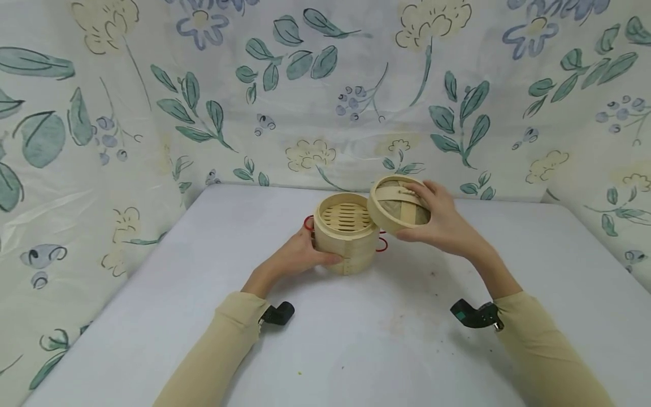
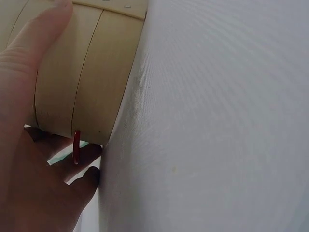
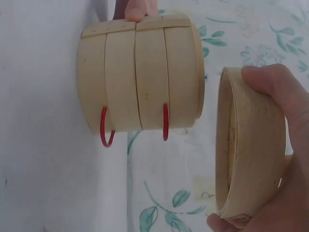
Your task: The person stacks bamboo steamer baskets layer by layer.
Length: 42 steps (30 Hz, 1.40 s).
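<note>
A round bamboo steamer stands upright on the white table, its slatted rack showing at the top. Thin red loops stick out from its side. My left hand grips the steamer from the left, the thumb across its front wall and the other fingers behind, partly hidden. In my right hand is the woven bamboo lid, held by its rim between thumb and fingers. The lid is tilted beside the steamer's upper right edge; in the right wrist view a gap separates the two.
The white table carries small dark specks and faint stains right of the middle. Behind and at the sides hangs a floral-patterned sheet. A black wrist camera sits at the left cuff, another black camera at the right.
</note>
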Each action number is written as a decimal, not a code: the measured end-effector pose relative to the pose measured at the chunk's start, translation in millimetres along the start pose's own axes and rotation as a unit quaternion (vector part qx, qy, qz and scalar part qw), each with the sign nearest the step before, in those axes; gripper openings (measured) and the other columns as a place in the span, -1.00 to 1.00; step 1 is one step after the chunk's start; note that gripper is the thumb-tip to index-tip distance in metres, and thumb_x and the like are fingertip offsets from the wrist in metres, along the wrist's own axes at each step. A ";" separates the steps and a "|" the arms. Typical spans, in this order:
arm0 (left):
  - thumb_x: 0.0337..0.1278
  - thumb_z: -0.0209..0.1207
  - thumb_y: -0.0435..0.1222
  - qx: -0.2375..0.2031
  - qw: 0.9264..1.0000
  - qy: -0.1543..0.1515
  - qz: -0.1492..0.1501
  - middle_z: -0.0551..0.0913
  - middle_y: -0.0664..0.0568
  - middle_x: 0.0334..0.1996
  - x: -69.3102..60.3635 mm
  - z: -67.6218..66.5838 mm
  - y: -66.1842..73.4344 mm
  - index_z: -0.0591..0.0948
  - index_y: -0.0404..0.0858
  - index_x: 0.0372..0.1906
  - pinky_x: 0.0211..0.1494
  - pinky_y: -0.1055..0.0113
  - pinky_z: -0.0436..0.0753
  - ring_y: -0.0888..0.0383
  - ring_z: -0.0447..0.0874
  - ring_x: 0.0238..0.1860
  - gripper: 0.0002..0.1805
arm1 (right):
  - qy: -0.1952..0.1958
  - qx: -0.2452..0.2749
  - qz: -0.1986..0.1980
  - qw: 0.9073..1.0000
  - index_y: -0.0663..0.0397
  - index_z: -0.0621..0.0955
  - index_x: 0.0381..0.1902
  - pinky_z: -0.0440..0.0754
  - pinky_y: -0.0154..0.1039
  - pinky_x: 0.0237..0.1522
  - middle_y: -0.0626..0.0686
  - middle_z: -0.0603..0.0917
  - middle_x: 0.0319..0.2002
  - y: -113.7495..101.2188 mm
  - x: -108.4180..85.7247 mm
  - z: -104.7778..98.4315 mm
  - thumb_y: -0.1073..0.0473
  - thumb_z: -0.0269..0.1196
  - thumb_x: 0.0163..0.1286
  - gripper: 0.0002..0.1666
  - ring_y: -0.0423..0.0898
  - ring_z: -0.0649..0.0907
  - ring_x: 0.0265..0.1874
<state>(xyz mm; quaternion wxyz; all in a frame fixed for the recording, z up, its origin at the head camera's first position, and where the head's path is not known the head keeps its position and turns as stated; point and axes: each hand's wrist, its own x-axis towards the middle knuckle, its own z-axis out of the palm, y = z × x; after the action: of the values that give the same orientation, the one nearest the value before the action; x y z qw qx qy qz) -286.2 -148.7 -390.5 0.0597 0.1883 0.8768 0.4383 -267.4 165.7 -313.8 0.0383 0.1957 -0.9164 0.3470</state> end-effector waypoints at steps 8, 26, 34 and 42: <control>-0.17 0.52 -0.02 0.003 1.000 0.000 -0.009 0.38 -0.05 0.33 0.1 -0.2 -1.0 0.15 -0.08 0.42 0.40 0.03 0.36 0.00 0.37 0.33 0.06 | -0.013 0.008 -0.016 1.000 -0.13 0.19 0.53 0.24 0.37 0.29 0.26 -0.08 0.53 -9.1 12.3 11.0 -0.14 0.48 0.04 0.15 0.28 -0.04 0.47; -0.21 0.54 -0.01 -0.008 1.000 -0.004 -0.009 0.39 0.02 0.31 2.3 3.5 -0.1 0.15 -0.04 0.42 0.43 0.05 0.31 0.05 0.34 0.34 0.07 | -0.036 0.009 -0.034 0.999 -0.22 0.25 0.50 0.35 0.32 0.24 0.21 0.01 0.50 -25.5 34.7 24.2 -0.22 0.47 -0.02 0.14 0.22 0.08 0.43; -0.20 0.52 0.04 0.007 1.000 0.001 -0.022 0.38 -0.01 0.32 0.4 -0.2 1.8 0.16 -0.05 0.40 0.44 0.03 0.29 0.04 0.32 0.36 0.06 | -0.059 -0.001 -0.034 0.998 -0.27 0.25 0.49 0.33 0.32 0.26 0.18 0.03 0.49 -44.0 47.8 35.5 -0.25 0.49 -0.08 0.17 0.18 0.07 0.43; -0.17 0.51 0.02 0.002 1.000 0.002 -0.028 0.40 -0.01 0.29 0.4 -0.9 0.0 0.19 -0.08 0.36 0.42 0.05 0.32 0.06 0.35 0.34 0.00 | -0.073 -0.007 -0.023 0.997 -0.26 0.26 0.49 0.31 0.35 0.25 0.20 -0.05 0.51 -57.2 52.5 42.2 -0.23 0.48 -0.12 0.18 0.19 -0.03 0.45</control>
<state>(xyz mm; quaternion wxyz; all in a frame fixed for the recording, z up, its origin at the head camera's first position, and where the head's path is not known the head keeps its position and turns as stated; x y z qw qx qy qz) -286.8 -149.2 -389.9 0.0700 0.1633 0.8826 0.4352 -291.0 81.7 -299.3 -0.0190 0.2413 -0.9144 0.3244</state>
